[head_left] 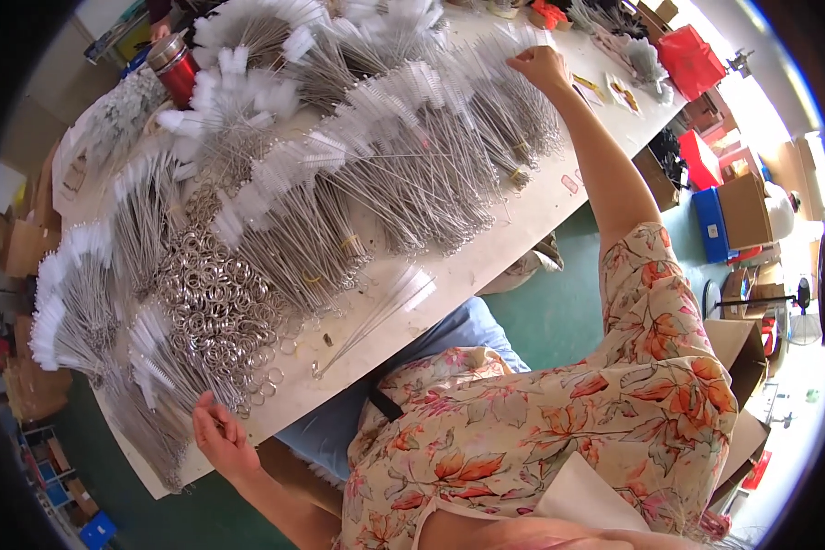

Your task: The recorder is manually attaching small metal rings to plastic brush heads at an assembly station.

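At the far right of the table, my right hand (541,67) reaches over a bundle of thin wire brushes (513,101) with white bristle heads. Its fingers are pinched together at the bristle ends; what lies between them is too small to make out. My left hand (222,438) is by the near table edge, fingers curled, beside a small bunch of brushes (170,357) and the heap of shiny metal split rings (215,293). Whatever its fingertips hold is hidden. A few loose brushes (376,316) lie apart in front of me, bristles pointing right.
Many more brush bundles (412,165) cover the white table (467,275). A red metal flask (176,71) stands at the back left. Small packets (625,96) and a red bag (690,62) are on the far right. Boxes and a blue crate (711,225) stand beyond the table.
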Tool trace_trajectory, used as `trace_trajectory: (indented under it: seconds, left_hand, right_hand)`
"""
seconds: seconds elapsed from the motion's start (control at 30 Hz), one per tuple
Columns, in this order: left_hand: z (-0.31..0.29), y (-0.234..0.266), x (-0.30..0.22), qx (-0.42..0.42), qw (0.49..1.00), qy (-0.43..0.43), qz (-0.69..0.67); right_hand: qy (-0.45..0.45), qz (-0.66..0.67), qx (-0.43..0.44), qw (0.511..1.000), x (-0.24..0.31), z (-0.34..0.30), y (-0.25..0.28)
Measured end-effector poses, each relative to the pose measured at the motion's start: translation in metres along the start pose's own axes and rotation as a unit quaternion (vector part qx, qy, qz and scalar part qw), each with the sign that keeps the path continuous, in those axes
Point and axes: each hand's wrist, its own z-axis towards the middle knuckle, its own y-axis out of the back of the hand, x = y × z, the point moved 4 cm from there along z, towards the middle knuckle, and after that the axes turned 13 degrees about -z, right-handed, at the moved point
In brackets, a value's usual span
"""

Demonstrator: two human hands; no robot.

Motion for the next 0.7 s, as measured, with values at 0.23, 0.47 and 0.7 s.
trace_trajectory:
  seconds: [0.23, 0.47, 0.7]
  left_hand:
    - [0.000, -0.016, 0.012, -0.015, 0.998, 0.008, -0.069]
    - [-0.014, -0.103, -0.004, 0.146, 0.983, -0.086, 0.068]
    - [-0.005, -0.187, 0.026, 0.278, 0.907, -0.301, 0.101]
  right_hand:
    - [0.024, 0.061, -0.196, 0.978, -0.013, 0.021, 0.036]
    - [0.197, 0.592, 0.053, 0.779, 0.170, -0.132, 0.144]
    - [0.302, 0.567, 0.483, 0.595, 0.273, -0.326, 0.112]
